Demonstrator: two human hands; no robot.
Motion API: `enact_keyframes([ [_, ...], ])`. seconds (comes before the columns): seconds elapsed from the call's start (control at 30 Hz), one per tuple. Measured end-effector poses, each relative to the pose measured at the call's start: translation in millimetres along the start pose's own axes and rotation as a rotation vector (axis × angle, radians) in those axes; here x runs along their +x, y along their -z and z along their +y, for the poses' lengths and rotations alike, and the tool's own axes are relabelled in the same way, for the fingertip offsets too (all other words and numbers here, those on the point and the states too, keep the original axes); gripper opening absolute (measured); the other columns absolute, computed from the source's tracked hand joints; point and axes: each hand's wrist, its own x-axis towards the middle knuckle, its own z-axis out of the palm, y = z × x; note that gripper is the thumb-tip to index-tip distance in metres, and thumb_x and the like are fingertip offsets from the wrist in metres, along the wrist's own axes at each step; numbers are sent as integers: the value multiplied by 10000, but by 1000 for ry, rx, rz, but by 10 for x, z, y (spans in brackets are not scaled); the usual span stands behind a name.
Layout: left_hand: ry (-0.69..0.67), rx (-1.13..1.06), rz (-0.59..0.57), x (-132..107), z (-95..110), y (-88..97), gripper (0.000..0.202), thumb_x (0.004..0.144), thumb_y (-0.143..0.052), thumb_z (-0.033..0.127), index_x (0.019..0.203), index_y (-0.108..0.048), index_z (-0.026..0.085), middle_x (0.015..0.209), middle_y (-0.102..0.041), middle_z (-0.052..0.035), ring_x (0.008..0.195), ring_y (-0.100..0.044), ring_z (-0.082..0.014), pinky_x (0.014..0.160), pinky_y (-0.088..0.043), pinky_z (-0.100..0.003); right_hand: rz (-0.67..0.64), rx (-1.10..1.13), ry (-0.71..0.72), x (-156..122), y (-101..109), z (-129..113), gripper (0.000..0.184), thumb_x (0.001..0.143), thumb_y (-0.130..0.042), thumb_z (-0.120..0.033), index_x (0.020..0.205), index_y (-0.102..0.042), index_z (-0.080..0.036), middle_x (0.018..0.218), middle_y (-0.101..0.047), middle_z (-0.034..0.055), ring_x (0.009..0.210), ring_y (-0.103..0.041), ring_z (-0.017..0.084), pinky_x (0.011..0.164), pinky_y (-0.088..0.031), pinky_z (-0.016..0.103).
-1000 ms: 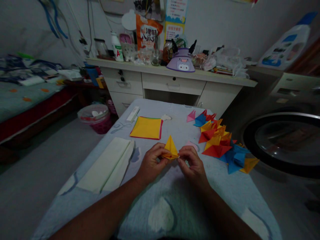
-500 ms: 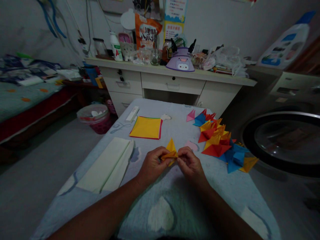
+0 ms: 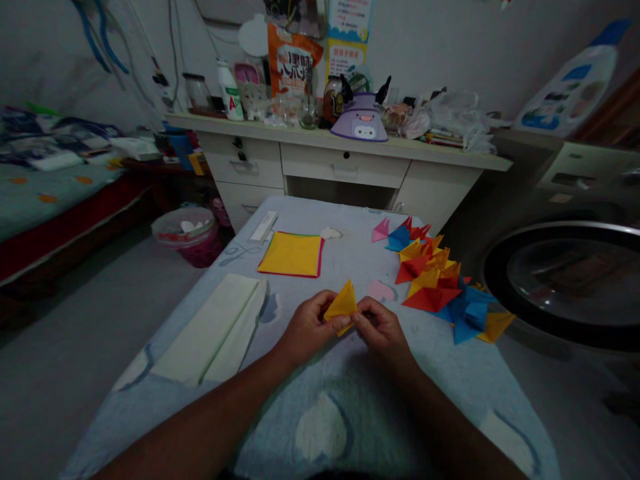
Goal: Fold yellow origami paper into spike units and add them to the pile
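Observation:
Over the middle of the cloth-covered table, a folded piece of yellow origami paper (image 3: 343, 304) points its tip upward. My left hand (image 3: 311, 325) is closed on its left side, with thumb and fingers pinching it. At its right edge, my right hand (image 3: 379, 328) pinches the paper too, so both hands hold the same piece. Beyond them lies a stack of square paper sheets (image 3: 291, 254), yellow on top with red and green edges showing. Folded paper cranes (image 3: 434, 277) in red, yellow, blue and pink stand in a row on the right side.
A pale folded cloth (image 3: 207, 330) lies at the table's left, with a small white box (image 3: 263, 227) farther back. A cluttered white desk (image 3: 345, 155) stands behind the table. A washing machine (image 3: 595, 173) is at right, a waste bin (image 3: 186, 233) at left.
The yellow paper's raised flap now lies as a flatter, smooth triangle between my hands. My fingers have shifted slightly on it; both hands still grip it.

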Motion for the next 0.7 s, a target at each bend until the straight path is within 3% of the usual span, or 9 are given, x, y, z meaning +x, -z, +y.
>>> enact_keyframes([
  [0.07,32,46,-35,16,-20,22,293,814,-643,401,883,-627,117,773,-610,-14,703,-563,-132,628,-427,-227,-5,43,-14,-3,-3,-4,222,846,-606,-392,769,-555,-190,669,-486,-32,606,-451,106,586,-380,236],
  [0.3,66,146,-102,4,-46,37,322,804,-638,429,793,-660,109,664,-536,5,604,-466,-105,535,-344,-211,-13,84,-17,2,1,16,220,808,-654,-393,881,-571,-202,776,-552,-3,696,-518,133,661,-441,265],
  [0.47,81,102,-181,1,-81,6,289,804,-618,404,817,-653,117,647,-516,16,575,-446,-95,523,-335,-205,-42,110,-69,1,9,28,234,815,-639,-421,800,-559,-202,711,-545,-14,652,-517,133,624,-436,260],
  [0.7,146,27,-263,-7,-109,-22,283,785,-620,401,803,-641,119,641,-533,13,556,-460,-95,512,-338,-200,-39,189,-98,3,20,4,232,808,-653,-418,823,-570,-202,723,-559,-24,627,-517,113,584,-419,227],
])
